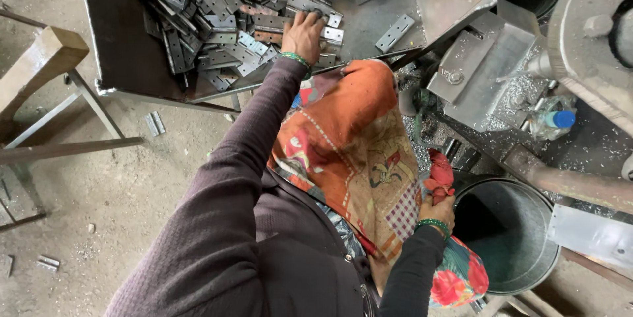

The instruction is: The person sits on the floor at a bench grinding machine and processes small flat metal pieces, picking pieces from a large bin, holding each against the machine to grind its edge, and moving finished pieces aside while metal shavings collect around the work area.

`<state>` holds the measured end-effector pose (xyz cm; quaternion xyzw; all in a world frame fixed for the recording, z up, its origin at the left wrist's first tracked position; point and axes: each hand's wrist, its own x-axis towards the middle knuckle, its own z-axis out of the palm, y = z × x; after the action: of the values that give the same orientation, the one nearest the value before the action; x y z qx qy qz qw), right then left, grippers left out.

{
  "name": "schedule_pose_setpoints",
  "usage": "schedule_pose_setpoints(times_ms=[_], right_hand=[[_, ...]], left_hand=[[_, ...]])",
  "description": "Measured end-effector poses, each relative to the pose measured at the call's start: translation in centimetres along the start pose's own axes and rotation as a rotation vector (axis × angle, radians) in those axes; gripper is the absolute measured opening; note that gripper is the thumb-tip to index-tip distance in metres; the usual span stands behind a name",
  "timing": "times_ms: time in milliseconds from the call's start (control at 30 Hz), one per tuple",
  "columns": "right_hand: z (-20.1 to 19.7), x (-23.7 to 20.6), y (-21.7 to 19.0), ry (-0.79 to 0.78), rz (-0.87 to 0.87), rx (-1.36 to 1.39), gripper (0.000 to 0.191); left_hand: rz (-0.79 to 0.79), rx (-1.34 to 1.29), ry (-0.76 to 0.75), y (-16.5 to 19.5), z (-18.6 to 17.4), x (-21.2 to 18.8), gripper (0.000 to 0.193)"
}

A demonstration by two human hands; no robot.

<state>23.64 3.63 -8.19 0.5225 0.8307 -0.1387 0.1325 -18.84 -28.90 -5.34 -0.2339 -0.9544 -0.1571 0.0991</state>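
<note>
On the tray at the top of the head view, the left hand lies palm down on a heap of grey metal hinges, arm stretched out in a dark sleeve with a green bangle at the wrist. Its fingers are curled loosely over the near edge of the heap, touching the hinges under them; whether one is truly pinched between them I cannot tell, since the back of the hand hides the tips. One hinge lies apart on bare tray to the right. A few more lie on the floor below the tray.

To pick well from such a heap, my judgement is that the fingers should close on a single leaf by its long edges and lift it straight up, so its neighbours do not drag off the low rim.

Lower right, the right hand sits by the lap, just beside a grey bucket. Its fingers are closed around a bunch of red cloth; nothing else shows in that grip. An orange patterned cloth covers the lap between the two arms. Right of the tray stands a metal machine strewn with bright shavings, with a small blue-capped bottle beside it.
</note>
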Motion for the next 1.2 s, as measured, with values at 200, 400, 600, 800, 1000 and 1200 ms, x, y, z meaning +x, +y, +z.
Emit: schedule_pose_setpoints(times_ms=[200,400,600,800,1000,1200], right_hand=[[-0.1,0.0,-0.2,-0.019,0.037,-0.017,0.06],[-0.2,0.1,-0.3,-0.013,0.036,-0.013,0.06],[-0.2,0.1,-0.3,-0.03,0.063,-0.002,0.059],[-0.3,0.0,-0.1,-0.03,0.048,0.008,0.058],[-0.2,-0.1,0.2,-0.015,0.034,0.025,0.058],[0.0,0.2,0.4,-0.005,0.041,0.033,0.058]], left_hand=[[0.051,-0.12,-0.056,0.7,-0.3,-0.2,0.046],[0.066,0.007,-0.031,1.5,-0.3,1.1,0.042],[-0.039,0.163,-0.146,3.3,0.3,2.9,0.029],[-0.066,0.082,-0.075,3.3,1.0,1.9,0.019],[-0.097,-0.016,-0.09,2.7,-0.3,1.4,0.016],[-0.138,-0.337,0.236,6.0,-5.4,2.6,0.036]])
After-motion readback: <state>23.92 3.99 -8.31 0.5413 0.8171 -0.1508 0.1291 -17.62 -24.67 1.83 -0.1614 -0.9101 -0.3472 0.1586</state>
